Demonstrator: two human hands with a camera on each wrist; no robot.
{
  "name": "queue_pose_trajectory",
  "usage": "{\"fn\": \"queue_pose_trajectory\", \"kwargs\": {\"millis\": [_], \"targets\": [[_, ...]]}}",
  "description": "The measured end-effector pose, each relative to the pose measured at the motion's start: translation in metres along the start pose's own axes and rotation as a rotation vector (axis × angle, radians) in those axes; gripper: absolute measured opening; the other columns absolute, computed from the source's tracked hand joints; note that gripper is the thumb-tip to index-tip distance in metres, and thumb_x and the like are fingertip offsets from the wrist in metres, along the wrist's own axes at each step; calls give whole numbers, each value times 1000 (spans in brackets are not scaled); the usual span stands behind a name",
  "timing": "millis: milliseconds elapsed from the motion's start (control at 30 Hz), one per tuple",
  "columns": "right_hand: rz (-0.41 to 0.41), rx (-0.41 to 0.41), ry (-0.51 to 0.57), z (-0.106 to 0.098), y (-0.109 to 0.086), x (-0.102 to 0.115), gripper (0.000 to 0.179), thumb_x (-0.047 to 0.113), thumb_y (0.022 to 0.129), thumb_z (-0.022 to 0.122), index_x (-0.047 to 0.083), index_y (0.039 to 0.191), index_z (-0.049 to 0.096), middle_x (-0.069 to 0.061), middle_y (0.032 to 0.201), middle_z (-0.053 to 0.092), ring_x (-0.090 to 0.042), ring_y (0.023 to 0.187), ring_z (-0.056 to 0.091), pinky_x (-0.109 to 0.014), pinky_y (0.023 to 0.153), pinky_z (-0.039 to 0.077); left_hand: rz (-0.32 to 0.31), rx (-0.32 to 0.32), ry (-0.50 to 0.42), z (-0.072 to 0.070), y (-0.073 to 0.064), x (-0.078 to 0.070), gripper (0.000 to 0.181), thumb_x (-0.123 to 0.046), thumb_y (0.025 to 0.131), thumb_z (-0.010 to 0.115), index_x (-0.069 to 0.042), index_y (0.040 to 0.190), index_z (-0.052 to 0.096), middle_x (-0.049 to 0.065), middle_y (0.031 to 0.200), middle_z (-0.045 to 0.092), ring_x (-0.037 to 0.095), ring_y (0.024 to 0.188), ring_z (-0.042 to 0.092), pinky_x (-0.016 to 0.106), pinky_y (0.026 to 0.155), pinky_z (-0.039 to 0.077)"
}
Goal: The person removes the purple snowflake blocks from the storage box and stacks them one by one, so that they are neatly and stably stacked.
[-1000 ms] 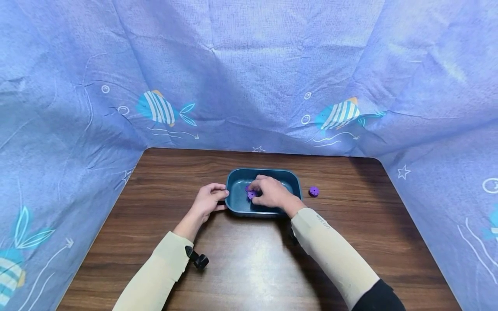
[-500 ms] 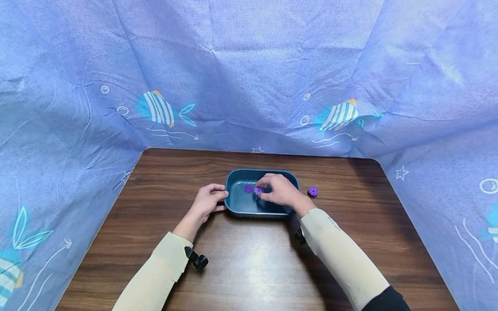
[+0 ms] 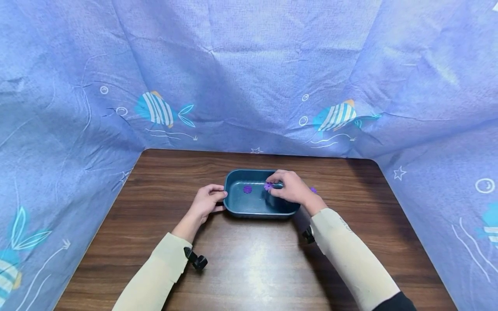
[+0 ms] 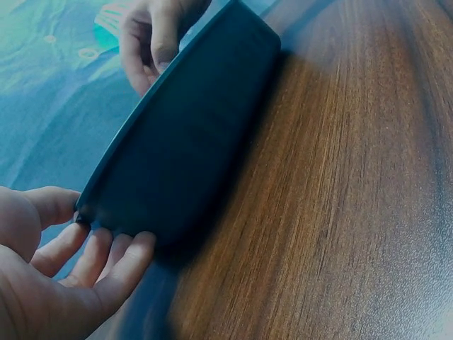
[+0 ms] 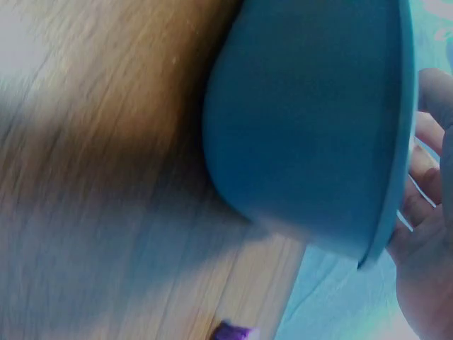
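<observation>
A dark teal rectangular bin (image 3: 260, 214) stands on the table. My left hand (image 3: 205, 202) grips its left end, with the thumb at the rim; in the left wrist view the other fingers (image 4: 131, 265) lie against the outer wall. Over the bin's right half, my right hand (image 3: 292, 186) pinches a small purple flower-shaped piece (image 3: 268, 186) between thumb and fingers. A similar purple piece (image 3: 247, 189) lies on the bin's floor, left of centre. Another purple piece (image 3: 313, 190) rests on the table to the right of the bin, partly hidden behind the right hand.
The brown wood-grain table (image 3: 241, 263) reaches out around the bin on all sides. Blue fabric (image 3: 249, 86) printed with fish hangs behind the table and along both sides.
My right hand has moved to the right with the purple flower-shaped piece, away from the one on the bin's floor. It now partly covers the piece on the table. The left hand keeps its grip.
</observation>
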State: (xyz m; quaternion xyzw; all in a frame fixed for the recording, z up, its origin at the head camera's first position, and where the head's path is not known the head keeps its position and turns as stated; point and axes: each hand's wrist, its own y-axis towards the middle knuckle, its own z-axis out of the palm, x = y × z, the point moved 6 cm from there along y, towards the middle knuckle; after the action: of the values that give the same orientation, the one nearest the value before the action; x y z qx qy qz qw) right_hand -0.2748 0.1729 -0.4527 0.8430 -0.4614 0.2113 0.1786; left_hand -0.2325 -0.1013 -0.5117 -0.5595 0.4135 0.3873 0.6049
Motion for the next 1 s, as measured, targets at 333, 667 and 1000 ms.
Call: {"fn": "queue_pose_trajectory", "kwargs": {"millis": [333,667,1000], "targets": [[-25,-82,19,-19,-13,-12,25,18,85,81,12,109,77,-1,101,72,-24,96,66,-46,86,58,0,-10,-4,0,1,1,34,-7,99,67,5,130,60,22,119,66,22,101,69,40,81,65],[-4,-133,29,-36,-29,-28,26,14,83,81,9,108,77,-3,100,73,-27,91,67,-39,74,57,-6,-18,-6,-2,1,2,34,-8,99,68,3,130,60,18,118,67,16,95,69,41,83,65],[49,-166,52,-51,-47,-47,24,14,86,78,9,110,77,-3,103,73,-23,94,69,-39,74,60,0,-16,-1,0,-1,1,33,-8,98,68,3,129,61,19,118,67,17,95,69,41,81,65]]}}
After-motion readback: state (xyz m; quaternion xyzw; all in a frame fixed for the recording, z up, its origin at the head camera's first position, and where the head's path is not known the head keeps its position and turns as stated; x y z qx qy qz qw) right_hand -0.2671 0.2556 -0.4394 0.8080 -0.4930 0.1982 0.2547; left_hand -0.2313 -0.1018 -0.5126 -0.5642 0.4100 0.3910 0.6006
